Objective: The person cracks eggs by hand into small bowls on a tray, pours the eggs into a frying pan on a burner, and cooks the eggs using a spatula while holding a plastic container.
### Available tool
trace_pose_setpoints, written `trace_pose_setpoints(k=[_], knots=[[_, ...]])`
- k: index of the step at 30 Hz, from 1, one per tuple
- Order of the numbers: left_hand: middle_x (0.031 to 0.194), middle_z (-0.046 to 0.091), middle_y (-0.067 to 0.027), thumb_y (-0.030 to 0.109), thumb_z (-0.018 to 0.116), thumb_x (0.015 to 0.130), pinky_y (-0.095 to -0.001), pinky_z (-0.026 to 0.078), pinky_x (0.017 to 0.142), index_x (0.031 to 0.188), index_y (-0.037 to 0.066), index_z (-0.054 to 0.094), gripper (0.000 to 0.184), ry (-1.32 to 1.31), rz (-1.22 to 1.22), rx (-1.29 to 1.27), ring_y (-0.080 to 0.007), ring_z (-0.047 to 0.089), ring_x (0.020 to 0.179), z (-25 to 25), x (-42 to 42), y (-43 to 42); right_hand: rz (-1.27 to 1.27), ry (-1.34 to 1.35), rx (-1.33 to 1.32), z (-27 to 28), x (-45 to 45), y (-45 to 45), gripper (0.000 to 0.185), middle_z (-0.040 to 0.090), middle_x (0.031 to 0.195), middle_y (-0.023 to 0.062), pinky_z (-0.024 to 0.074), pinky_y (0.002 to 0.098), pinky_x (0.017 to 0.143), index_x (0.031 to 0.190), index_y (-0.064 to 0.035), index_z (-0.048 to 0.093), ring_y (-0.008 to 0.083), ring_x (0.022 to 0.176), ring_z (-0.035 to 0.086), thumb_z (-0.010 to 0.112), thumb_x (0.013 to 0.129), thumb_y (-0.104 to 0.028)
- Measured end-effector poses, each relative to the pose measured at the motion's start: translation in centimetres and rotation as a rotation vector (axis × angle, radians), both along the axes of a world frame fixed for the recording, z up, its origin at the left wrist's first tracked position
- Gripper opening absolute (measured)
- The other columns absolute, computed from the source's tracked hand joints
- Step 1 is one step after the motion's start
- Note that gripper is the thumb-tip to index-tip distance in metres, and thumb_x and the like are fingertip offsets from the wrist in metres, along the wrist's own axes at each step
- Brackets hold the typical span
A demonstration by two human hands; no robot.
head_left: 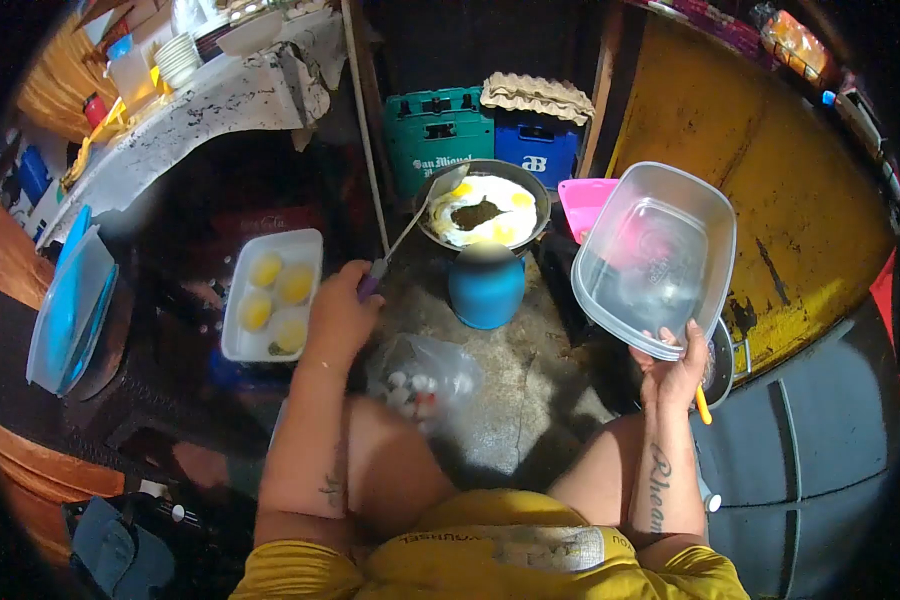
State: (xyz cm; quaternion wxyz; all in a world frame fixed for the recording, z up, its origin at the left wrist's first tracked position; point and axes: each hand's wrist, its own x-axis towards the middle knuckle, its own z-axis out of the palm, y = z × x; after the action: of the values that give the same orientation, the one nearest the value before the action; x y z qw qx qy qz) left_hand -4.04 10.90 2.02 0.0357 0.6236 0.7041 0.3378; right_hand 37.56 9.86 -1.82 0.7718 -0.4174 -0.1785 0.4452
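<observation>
My left hand (340,308) is closed around the purple handle of a spatula (407,235). The metal blade rests at the left side of a round frying pan (547,212), where several eggs (515,222) with white and yellow parts lie around a dark gap. A clear, deep plastic container (660,235) is tilted up in my right hand (678,375), gripped at its lower edge, and nothing shows inside it. To the left of my left hand, a white tray (229,335) holds several round yellow eggs (295,283).
Under the pan's front stands a blue round object (487,290). A clear bag (425,380) of whitish pieces sits between my legs. Behind are green (435,130) and blue crates (535,145), the latter topped by egg cartons (537,97). A pink container (582,205) is partly hidden.
</observation>
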Motion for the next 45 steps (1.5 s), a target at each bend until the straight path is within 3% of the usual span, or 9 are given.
trace_pose_setpoints(k=[2,4,10,13,23,25,28,40,45], knots=[[0.101,0.067,-0.0217,0.013,0.075,0.074,-0.0491,0.05,0.084,0.113,0.008,0.064,0.04,0.068,-0.017,-0.049,-0.0416,0.063,0.096,2.1,-0.1,-0.5,-0.01,0.009,-0.008,0.2,-0.1,0.1,0.048,0.055,0.089,0.0114,0.0574,0.0415,0.057,0.112,-0.0088,0.043,0.0301,0.077,0.064,0.067,0.086,-0.041],[0.099,0.067,-0.0212,0.013,0.076,0.073,-0.0495,0.05,0.084,0.112,0.01,0.064,0.04,0.162,-0.087,-0.089,-0.0418,0.063,0.095,3.6,-0.5,-0.6,0.024,0.104,0.03,0.6,-0.2,0.0,0.035,0.054,0.09,0.01,0.0552,0.0395,0.047,0.111,-0.0158,0.041,0.0268,0.069,0.064,0.065,0.089,-0.029],[0.095,0.067,-0.0198,0.013,0.075,0.073,-0.0493,0.05,0.082,0.108,0.009,0.065,0.037,0.383,-0.173,-0.128,-0.0405,0.063,0.094,5.8,-0.6,0.3,0.02,0.013,0.037,0.9,-0.3,-0.2,0.043,0.057,0.085,0.0098,0.0598,0.0451,0.056,0.111,-0.0116,0.043,0.0309,0.074,0.066,0.067,0.088,-0.037],[0.096,0.067,-0.0196,0.012,0.075,0.073,-0.0493,0.05,0.083,0.104,0.007,0.064,0.033,0.454,-0.163,-0.154,-0.0406,0.063,0.094,6.4,-0.1,0.6,0.009,0.007,0.045,1.3,-0.4,-0.6,0.041,0.057,0.083,0.0087,0.0594,0.0446,0.054,0.111,-0.0123,0.043,0.0306,0.073,0.066,0.067,0.088,-0.036],[0.1,0.068,-0.0197,0.012,0.078,0.071,-0.0468,0.049,0.087,0.11,0.006,0.065,0.042,0.485,-0.097,-0.174,-0.0395,0.063,0.098,6.2,-0.7,1.7,0.01,0.028,0.065,1.3,-0.5,-0.8,0.039,0.056,0.082,0.008,0.0601,0.0435,0.052,0.11,-0.0124,0.042,0.0279,0.07,0.065,0.066,0.088,-0.034],[0.097,0.066,-0.0217,0.011,0.074,0.073,-0.049,0.05,0.085,0.103,0.005,0.063,0.032,0.475,-0.107,-0.144,-0.0413,0.062,0.097,5.9,-1.0,1.9,0.058,0.073,0.068,1.4,-0.5,-1.0,0.034,0.053,0.093,0.0064,0.0582,0.0382,0.052,0.116,-0.0165,0.041,0.0224,0.071,0.062,0.062,0.091,-0.026],[0.101,0.067,-0.0207,0.011,0.078,0.07,-0.0468,0.049,0.086,0.11,0.004,0.065,0.042,0.465,-0.083,-0.165,-0.0402,0.062,0.098,5.7,-0.7,2.2,0.053,0.061,0.053,1.5,-0.7,-1.0,0.035,0.053,0.093,0.0067,0.058,0.0379,0.052,0.116,-0.0153,0.041,0.0223,0.071,0.062,0.062,0.091,-0.027],[0.094,0.066,-0.021,0.012,0.076,0.073,-0.049,0.05,0.084,0.104,0.007,0.064,0.034,0.492,-0.154,-0.175,-0.0412,0.062,0.095,6.9,0.2,1.3,0.044,0.064,0.045,1.6,-0.9,-1.0,0.038,0.052,0.094,0.0075,0.0577,0.0382,0.054,0.117,-0.0147,0.041,0.0229,0.071,0.061,0.063,0.09,-0.028],[0.098,0.066,-0.0201,0.012,0.078,0.07,-0.0462,0.049,0.086,0.109,0.007,0.064,0.042,0.492,-0.101,-0.187,-0.0399,0.062,0.097,6.6,0.4,1.9,0.028,0.071,0.04,2.0,-1.1,-1.1,0.039,0.05,0.095,0.008,0.0573,0.0378,0.053,0.118,-0.0145,0.04,0.0232,0.071,0.061,0.063,0.09,-0.027]])
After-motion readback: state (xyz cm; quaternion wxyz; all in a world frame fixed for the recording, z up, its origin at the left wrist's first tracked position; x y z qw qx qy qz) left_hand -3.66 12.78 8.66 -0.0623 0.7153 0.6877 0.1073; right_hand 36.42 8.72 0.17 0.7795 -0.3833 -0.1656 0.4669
